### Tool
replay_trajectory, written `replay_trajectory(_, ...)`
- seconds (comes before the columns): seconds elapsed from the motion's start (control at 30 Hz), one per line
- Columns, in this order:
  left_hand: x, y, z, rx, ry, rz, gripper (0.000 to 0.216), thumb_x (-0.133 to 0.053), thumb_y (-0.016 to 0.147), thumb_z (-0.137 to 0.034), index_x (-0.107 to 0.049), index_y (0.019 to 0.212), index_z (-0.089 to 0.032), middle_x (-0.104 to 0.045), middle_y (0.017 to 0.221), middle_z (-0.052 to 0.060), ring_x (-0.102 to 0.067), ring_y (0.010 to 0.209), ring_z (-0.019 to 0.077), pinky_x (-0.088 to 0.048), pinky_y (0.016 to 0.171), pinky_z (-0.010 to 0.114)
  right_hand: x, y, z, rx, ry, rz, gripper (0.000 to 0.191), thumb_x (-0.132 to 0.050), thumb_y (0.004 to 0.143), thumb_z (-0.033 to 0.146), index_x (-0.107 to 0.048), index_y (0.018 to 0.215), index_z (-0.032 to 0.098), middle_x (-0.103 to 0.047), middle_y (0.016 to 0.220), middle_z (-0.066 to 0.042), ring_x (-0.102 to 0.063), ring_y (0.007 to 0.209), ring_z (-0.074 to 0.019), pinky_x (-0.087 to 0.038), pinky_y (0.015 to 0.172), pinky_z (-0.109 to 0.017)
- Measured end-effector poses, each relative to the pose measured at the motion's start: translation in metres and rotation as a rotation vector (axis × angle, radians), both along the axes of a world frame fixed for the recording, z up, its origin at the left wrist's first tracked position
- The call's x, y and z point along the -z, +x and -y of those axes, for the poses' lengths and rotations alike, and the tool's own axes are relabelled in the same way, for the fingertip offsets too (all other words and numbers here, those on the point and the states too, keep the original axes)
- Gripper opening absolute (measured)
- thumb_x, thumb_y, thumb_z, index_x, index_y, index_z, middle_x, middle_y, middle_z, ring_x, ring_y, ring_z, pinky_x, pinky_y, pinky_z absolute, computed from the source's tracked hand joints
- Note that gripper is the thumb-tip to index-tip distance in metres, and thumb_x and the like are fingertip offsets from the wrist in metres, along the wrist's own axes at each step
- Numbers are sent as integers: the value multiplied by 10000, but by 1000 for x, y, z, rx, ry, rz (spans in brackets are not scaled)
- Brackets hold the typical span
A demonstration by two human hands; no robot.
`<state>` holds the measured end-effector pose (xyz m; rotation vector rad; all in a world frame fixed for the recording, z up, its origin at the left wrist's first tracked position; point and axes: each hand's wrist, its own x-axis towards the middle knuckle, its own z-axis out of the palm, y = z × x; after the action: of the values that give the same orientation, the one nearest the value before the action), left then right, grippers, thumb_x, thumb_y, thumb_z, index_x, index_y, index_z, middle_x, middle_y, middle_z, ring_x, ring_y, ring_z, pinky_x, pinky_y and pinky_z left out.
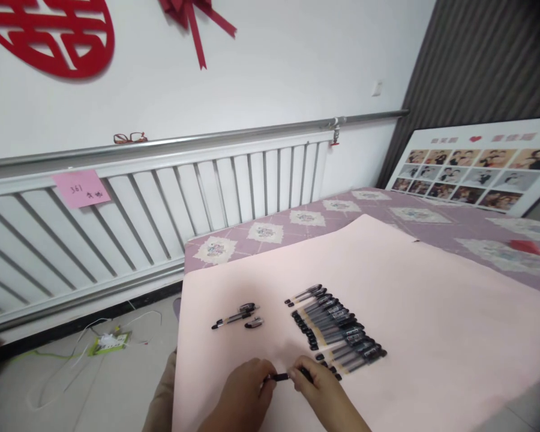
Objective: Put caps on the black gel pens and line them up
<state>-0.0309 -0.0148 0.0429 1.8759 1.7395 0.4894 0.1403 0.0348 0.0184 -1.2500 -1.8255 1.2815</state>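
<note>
Near the front of the pink sheet (414, 312), my left hand (247, 390) and my right hand (315, 384) face each other, both closed on one dark pen (280, 377). Its middle shows between my fingers; both ends are mostly hidden. Beyond my right hand lies a slanting row of several capped black gel pens (337, 324), side by side. Up and to the left of my hands are a couple of loose pens (234, 319) and a separate black pen cap (254, 323).
The sheet covers part of a purple flowered cloth (306, 217). Behind stands a white radiator (162, 204) with a pink note (81, 188); glasses (130, 138) rest on the pipe. A power strip (110, 342) with cables lies on the floor at left. A photo board (472, 165) leans at right.
</note>
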Motion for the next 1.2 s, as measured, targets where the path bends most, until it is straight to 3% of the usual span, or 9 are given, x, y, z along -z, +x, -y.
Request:
replay_trajectory(0.07,-3,-8,2,-5,18,0,162,-444,807,-191,-593,857,-228,-618,835,2,-548,772,148,-374,689,227,-2,-8,-2,-28,21,42,248,-511,767,365,-515,580,203,-471,533,43,-437,545,-131,-317,515,-233)
replay_trajectory(0.3,-3,-37,1,-58,85,4,165,-445,811,-180,-603,839,-219,-577,881,11,-521,826,149,-375,734,223,-13,-29,-11,-95,113,74,70,-523,719,226,-521,650,214,-482,591,53,-453,589,-128,-340,554,-222)
replay_trajectory(0.57,10,-66,-19,-199,56,-223,207,-422,824,-182,-618,885,-210,-562,925,36,-493,918,181,-372,794,262,12,-45,-54,-46,362,296,108,-466,704,176,-569,686,203,-579,620,15,-518,609,-153,-357,569,-237)
replay_trajectory(0.83,21,-70,-41,-181,18,-356,202,-420,827,-191,-612,888,-209,-552,1002,44,-482,973,197,-365,813,292,14,-69,-73,-135,416,348,141,-445,751,197,-584,728,211,-619,664,8,-548,635,-151,-373,589,-227)
replay_trajectory(1.2,27,-65,-50,-124,73,-390,208,-422,838,-177,-610,918,-220,-553,1003,50,-475,976,211,-361,827,329,13,-74,-82,-169,463,414,169,-433,751,158,-594,738,207,-629,761,-23,-567,727,-170,-397,667,-251)
